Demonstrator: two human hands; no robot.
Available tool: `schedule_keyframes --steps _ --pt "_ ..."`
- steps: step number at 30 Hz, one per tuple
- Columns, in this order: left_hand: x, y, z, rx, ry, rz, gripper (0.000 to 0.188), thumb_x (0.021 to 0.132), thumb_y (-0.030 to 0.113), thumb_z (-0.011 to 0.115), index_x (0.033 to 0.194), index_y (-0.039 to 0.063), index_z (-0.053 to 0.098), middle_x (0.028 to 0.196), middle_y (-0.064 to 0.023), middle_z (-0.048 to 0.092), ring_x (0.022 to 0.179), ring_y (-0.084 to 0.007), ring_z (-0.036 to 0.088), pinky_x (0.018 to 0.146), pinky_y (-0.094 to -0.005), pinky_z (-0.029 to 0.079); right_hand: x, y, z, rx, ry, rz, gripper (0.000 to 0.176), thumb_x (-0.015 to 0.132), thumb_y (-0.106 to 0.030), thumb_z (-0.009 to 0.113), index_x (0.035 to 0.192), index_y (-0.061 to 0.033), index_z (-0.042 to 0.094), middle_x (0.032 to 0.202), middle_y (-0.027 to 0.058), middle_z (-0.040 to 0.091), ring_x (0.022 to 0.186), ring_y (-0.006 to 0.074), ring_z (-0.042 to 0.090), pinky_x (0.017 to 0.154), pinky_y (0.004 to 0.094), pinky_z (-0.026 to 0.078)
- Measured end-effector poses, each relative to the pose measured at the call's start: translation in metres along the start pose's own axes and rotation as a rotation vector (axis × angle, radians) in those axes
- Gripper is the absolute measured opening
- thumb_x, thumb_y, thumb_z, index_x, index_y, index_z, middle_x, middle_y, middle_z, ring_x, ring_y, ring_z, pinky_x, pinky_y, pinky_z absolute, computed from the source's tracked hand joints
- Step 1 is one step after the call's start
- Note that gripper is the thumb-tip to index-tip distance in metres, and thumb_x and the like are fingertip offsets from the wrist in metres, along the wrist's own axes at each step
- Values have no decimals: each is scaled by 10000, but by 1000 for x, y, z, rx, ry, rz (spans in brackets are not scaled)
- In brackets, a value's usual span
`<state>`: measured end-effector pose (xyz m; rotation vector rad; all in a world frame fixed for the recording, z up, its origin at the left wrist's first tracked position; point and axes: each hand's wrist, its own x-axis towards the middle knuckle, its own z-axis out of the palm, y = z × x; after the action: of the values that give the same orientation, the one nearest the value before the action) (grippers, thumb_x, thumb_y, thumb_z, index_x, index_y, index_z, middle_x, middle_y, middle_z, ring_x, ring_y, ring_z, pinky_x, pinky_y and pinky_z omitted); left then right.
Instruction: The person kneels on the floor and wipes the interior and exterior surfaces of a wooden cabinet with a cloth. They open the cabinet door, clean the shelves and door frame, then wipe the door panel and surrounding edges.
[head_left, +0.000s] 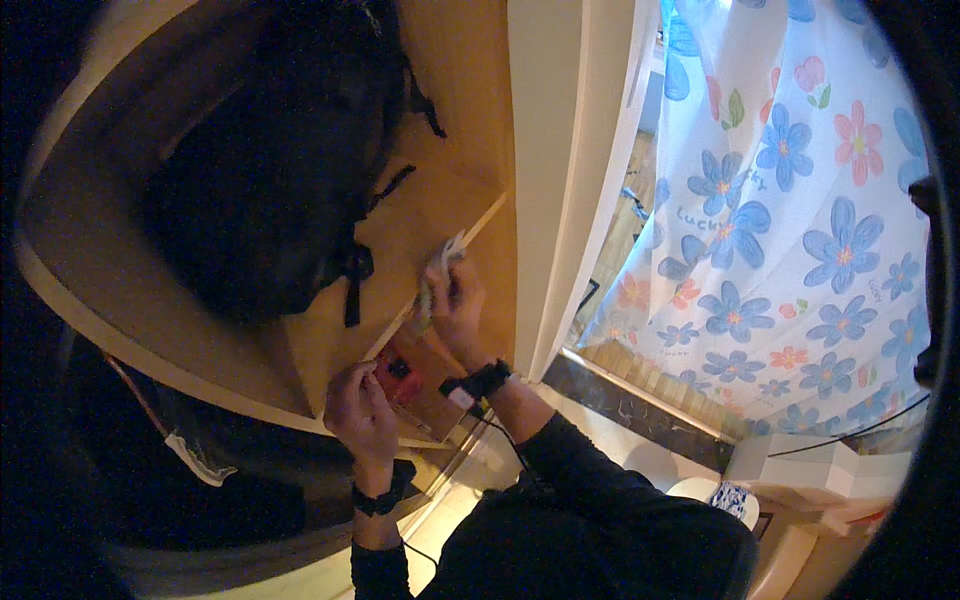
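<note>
My right hand (459, 304) is closed around a crumpled pale cloth or wipe (448, 251), blurred, at the thin front edge of a wooden shelf board (484, 217). Lower and to the left, my left hand (361, 412) is by the near end of that edge with its fingers curled. Whether it grips the board or something small is hidden. Between the hands, in the space beside the board, lies a red item (401, 375) with a dark patch. A black strapped bag, likely a backpack (277, 165), fills much of the wooden compartment (442, 150) beyond.
In the dark lower compartment at left, a pale tag-like object (199, 457) hangs on a cord. A pale cabinet side panel (544, 187) rises right of the shelves. Further right hangs a flowered curtain (780, 225) above a dark stone threshold (637, 405). Thin cables trail from both wristbands.
</note>
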<state>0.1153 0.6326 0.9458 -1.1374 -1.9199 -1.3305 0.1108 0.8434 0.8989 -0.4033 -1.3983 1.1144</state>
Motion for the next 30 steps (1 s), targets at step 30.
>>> schedule_keyframes --steps 30 --pt "9 74 197 -148 27 108 416 961 92 614 1342 -22 490 1400 -300 533 1258 -478 550 1065 -519 448 93 -36 -151 -358 -415 1 185 914 -85 677 1063 16 633 902 139 708 766 211 682 682 325 524"
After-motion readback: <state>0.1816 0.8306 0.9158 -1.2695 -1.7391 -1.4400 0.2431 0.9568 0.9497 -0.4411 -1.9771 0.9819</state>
